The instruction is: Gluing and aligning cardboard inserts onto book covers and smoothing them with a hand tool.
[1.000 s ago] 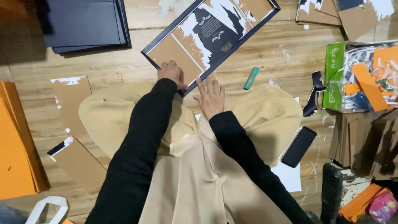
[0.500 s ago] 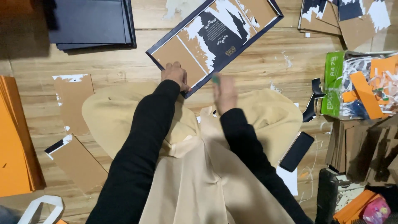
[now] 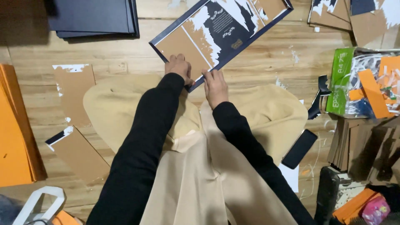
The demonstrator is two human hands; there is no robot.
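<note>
Wooden floorboards (image 3: 258, 62) carry a large flat board (image 3: 221, 35), dark-edged with brown and white torn patches, its long axis slanting from the near left corner up toward the far right. Both hands meet at the board's near edge: the left hand (image 3: 179, 68) curls over it, gripping that edge, and the right hand (image 3: 215, 86) presses on it with fingers flat and spread. Right of the board lies a green packet (image 3: 339, 81); left of it, brown card pieces (image 3: 75, 89) and dark sheets (image 3: 93, 16).
</note>
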